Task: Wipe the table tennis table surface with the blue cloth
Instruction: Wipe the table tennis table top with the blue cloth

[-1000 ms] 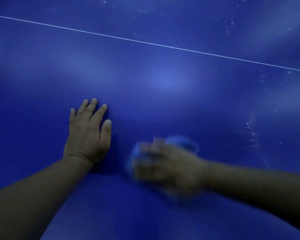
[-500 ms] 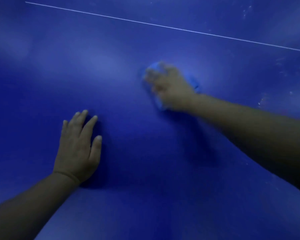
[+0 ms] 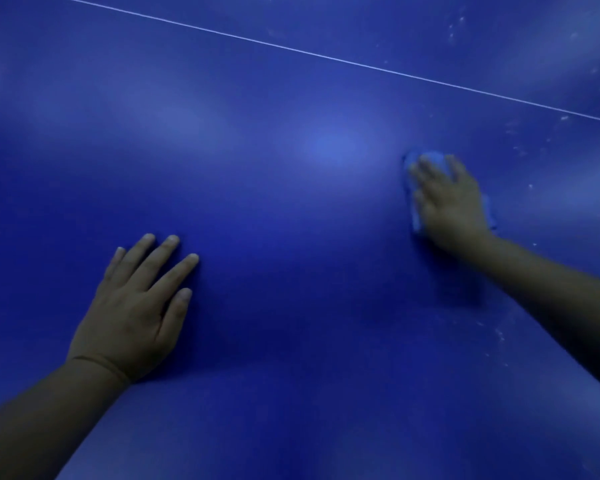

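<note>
Right hand (image 3: pixel 449 199) is flat on the blue cloth (image 3: pixel 417 161), fingers spread and fairly straight, pressing it onto the table tennis table (image 3: pixel 291 188) rather than pinching it; I only see the cloth peeking out past the fingertips, along the thumb side, and as a small flap at the outer side of the palm, so most of it is hidden under the hand. Left hand (image 3: pixel 136 306) lies open and flat on the surface, nearer to me and well apart from the cloth, holding nothing, and I read it as a brace. Now, the risks as I see them. With 1 palm simply pushing down and no fingers curled round the fabric, a quick stroke could let the cloth bunch up or slide out from under the hand, and then bare skin drags across the table. There are pale specks (image 3: pixel 520 147) just beyond the cloth on its far right, more near the white line (image 3: pixel 326 57), and another scatter (image 3: pixel 492 329) beside the right forearm; a stroke that stays short would leave those behind, or just smear them along. The arm is well extended, so pressure at the far reach may go light. The picture is dim and soft, so I cannot tell how clean the middle is.
</note>
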Tool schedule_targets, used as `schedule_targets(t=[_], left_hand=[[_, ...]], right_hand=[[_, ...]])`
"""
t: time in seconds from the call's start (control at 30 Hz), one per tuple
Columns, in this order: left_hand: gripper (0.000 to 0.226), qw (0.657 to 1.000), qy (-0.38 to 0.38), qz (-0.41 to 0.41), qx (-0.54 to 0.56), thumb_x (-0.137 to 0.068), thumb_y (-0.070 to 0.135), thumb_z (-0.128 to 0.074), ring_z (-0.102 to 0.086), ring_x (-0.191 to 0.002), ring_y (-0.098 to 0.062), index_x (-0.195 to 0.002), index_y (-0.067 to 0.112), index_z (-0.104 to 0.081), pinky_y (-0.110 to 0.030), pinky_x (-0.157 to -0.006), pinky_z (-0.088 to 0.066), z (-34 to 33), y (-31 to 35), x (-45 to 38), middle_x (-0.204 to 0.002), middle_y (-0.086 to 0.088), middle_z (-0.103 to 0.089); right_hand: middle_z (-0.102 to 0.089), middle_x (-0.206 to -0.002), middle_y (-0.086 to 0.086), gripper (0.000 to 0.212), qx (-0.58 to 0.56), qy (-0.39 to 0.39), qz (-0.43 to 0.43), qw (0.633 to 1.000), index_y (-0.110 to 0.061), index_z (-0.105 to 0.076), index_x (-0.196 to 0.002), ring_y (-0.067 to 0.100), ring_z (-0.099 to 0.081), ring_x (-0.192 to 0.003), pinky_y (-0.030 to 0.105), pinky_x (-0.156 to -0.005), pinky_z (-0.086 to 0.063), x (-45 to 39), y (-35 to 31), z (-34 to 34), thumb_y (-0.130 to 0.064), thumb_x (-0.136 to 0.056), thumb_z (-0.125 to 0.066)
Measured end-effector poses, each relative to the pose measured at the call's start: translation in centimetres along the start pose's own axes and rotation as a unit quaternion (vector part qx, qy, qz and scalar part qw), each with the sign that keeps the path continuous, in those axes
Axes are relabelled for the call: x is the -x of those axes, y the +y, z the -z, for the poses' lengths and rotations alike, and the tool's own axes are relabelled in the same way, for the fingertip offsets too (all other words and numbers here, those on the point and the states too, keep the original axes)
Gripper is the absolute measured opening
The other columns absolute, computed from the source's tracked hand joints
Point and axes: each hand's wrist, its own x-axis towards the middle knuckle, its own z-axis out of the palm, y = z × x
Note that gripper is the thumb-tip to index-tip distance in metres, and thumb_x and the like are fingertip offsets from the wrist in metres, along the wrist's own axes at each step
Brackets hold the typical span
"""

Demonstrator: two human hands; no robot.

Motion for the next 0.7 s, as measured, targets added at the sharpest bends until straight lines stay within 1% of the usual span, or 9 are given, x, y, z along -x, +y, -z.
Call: schedule_targets(t=[0.07, 0.13, 0.2, 0.3, 0.37, 0.43, 0.53, 0.6, 0.7], left_hand=[[0.053, 1.000, -0.003, 0.002, -0.001, -0.099, 0.037, -0.035, -0.033, -0.143, -0.040, -0.138, 0.010, -0.058, -0.056, -0.119, -0.018, 0.0, 0.1, 0.1, -0.150, -0.016, -0.046], [0.053, 1.000, -0.004, 0.003, -0.005, -0.099, 0.038, -0.034, -0.032, -0.144, -0.039, -0.139, 0.010, -0.057, -0.055, -0.120, -0.017, 0.0, 0.1, 0.1, -0.151, -0.015, -0.045], [0.054, 1.000, -0.005, 0.001, -0.010, -0.101, 0.039, -0.031, -0.033, -0.143, -0.040, -0.139, 0.010, -0.057, -0.056, -0.119, -0.018, -0.1, 0.0, 0.0, -0.151, -0.015, -0.045], [0.058, 1.000, -0.011, 0.006, -0.014, -0.104, 0.044, -0.025, -0.033, -0.143, -0.041, -0.139, 0.010, -0.056, -0.058, -0.119, -0.019, -0.2, 0.0, 0.1, -0.151, -0.015, -0.045], [0.059, 1.000, -0.015, 0.008, -0.015, -0.105, 0.045, -0.023, -0.032, -0.143, -0.040, -0.140, 0.011, -0.056, -0.056, -0.119, -0.017, -0.1, 0.1, -0.1, -0.151, -0.015, -0.045], [0.058, 1.000, -0.022, 0.006, -0.019, -0.105, 0.043, -0.023, -0.032, -0.143, -0.040, -0.139, 0.011, -0.056, -0.055, -0.120, -0.016, -0.1, 0.0, 0.0, -0.151, -0.015, -0.045], [0.058, 1.000, -0.020, 0.011, -0.017, -0.105, 0.043, -0.024, -0.032, -0.144, -0.040, -0.139, 0.010, -0.057, -0.053, -0.120, -0.015, -0.1, -0.1, 0.0, -0.151, -0.015, -0.045], [0.058, 1.000, -0.011, 0.008, -0.014, -0.105, 0.044, -0.023, -0.033, -0.143, -0.040, -0.138, 0.010, -0.058, -0.055, -0.120, -0.016, -0.2, -0.1, 0.0, -0.151, -0.015, -0.046], [0.057, 1.000, -0.005, 0.007, -0.013, -0.105, 0.044, -0.023, -0.034, -0.143, -0.041, -0.137, 0.011, -0.058, -0.058, -0.118, -0.020, -0.3, -0.1, -0.1, -0.150, -0.014, -0.046]], right_hand=[[-0.051, -0.143, 0.013, 0.038, -0.066, -0.004, 0.169, 0.983, -0.005, -0.056, -0.130, 0.039, -0.044, -0.134, 0.052, -0.113, -0.021, 3.9, -6.0, 2.1, -0.022, -0.103, -0.036], [-0.041, -0.154, 0.000, 0.045, -0.134, -0.068, 0.334, 0.931, -0.023, -0.051, -0.143, 0.035, -0.029, -0.145, 0.047, -0.118, -0.017, 6.6, -8.0, 4.1, -0.033, -0.100, -0.041], [-0.040, -0.155, 0.001, 0.045, -0.107, -0.069, 0.379, 0.917, -0.023, -0.049, -0.144, 0.034, -0.028, -0.146, 0.046, -0.119, -0.015, 4.7, -6.0, 3.1, -0.035, -0.102, -0.038], [-0.049, -0.145, 0.017, 0.053, -0.019, -0.117, 0.119, 0.986, -0.001, -0.055, -0.135, 0.039, -0.043, -0.136, 0.054, -0.116, -0.023, -1.4, 1.1, -1.2, -0.029, -0.108, -0.019], [-0.051, -0.145, 0.016, 0.064, 0.010, -0.164, -0.017, 0.986, -0.003, -0.054, -0.137, 0.040, -0.046, -0.135, 0.056, -0.114, -0.028, -4.5, 2.7, -2.1, -0.037, -0.108, -0.009], [-0.059, -0.137, 0.015, 0.053, -0.006, -0.162, -0.019, 0.987, -0.002, -0.063, -0.126, 0.040, -0.051, -0.130, 0.060, -0.106, -0.037, -6.9, -0.5, -2.3, -0.025, -0.108, -0.019], [-0.064, -0.131, 0.010, 0.041, -0.032, -0.004, 0.047, 0.998, -0.006, -0.069, -0.121, 0.039, -0.050, -0.128, 0.058, -0.100, -0.046, -12.0, -8.3, -1.8, -0.020, -0.100, -0.036], [-0.047, -0.151, 0.001, 0.049, -0.106, -0.045, -0.001, 0.993, -0.018, -0.051, -0.143, 0.038, -0.035, -0.140, 0.053, -0.112, -0.031, -15.8, -12.2, -0.7, -0.031, -0.102, -0.028], [-0.030, -0.161, -0.003, 0.056, -0.121, -0.108, -0.049, 0.986, -0.024, -0.036, -0.152, 0.035, -0.022, -0.147, 0.051, -0.117, -0.020, -19.0, -11.4, -1.5, -0.038, -0.100, -0.020]])
